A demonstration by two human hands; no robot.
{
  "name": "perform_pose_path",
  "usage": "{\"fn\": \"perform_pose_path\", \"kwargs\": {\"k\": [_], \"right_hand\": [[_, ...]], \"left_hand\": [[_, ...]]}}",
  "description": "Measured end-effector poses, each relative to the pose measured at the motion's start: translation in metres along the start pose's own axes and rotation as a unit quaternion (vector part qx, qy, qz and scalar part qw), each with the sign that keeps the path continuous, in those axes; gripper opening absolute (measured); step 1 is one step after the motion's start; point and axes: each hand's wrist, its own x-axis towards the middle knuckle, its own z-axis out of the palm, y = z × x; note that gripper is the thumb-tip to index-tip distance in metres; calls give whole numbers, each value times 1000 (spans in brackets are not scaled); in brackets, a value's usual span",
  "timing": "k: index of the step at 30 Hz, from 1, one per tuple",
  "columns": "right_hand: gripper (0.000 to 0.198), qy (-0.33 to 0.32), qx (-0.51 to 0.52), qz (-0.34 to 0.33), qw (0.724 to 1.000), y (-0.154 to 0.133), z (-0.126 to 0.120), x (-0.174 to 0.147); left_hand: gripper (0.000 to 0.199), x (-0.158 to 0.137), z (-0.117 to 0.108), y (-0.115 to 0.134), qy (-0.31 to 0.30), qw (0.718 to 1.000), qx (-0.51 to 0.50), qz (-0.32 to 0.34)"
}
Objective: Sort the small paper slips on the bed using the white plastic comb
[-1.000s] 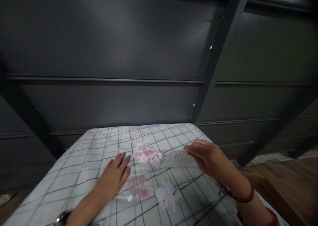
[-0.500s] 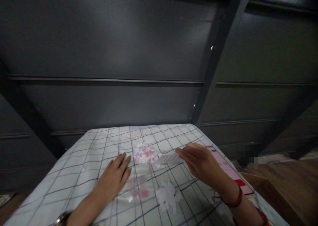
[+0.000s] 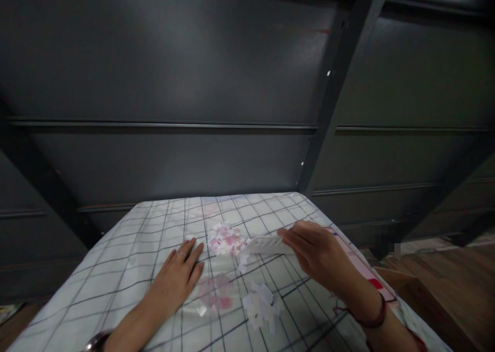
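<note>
My left hand [image 3: 178, 269] lies flat on the checked cloth with its fingers spread, holding nothing. Between its fingers, my right hand [image 3: 311, 249] pinches one end of a white ribbed strip [image 3: 266, 245], whose exact kind I cannot tell. The strip's far end touches or overlaps the right edge of a heap of pink and white paper scraps [image 3: 225, 238]; a few pale scraps are at its tip. Nearer to me is a smaller pile of white scraps [image 3: 261, 306]. A clear film with a pink print [image 3: 217, 291] lies right of my left hand.
The white checked cloth [image 3: 127, 269] covers the table, which reaches a dark panelled wall [image 3: 174, 161]. A phone with a pink screen [image 3: 361, 267] lies partly behind my right forearm. Beyond the table's right edge, a cardboard box [image 3: 421, 303] stands on the wooden floor.
My right hand has shifted slightly right, and the strip in it has turned to show its broader side. Pale scraps at its tip have moved a little toward me. My left hand stays put.
</note>
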Motion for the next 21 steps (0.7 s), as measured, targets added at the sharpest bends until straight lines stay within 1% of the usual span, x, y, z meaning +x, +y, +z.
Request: {"fn": "perform_pose_path", "kwargs": {"k": [3, 7, 10, 15, 21], "right_hand": [[21, -30, 12, 26, 999, 6, -4, 0], [23, -57, 21, 16, 998, 5, -5, 2], [24, -90, 22, 17, 996, 4, -7, 3], [24, -67, 22, 19, 997, 5, -12, 4], [25, -103, 29, 18, 994, 4, -14, 5]], "left_hand": [[44, -1, 2, -1, 8, 1000, -1, 0], [45, -1, 3, -2, 9, 1000, -3, 0], [44, -1, 3, -2, 8, 1000, -5, -1], [43, 0, 2, -2, -2, 1000, -6, 1], [43, 0, 0, -1, -8, 1000, 8, 5]]}}
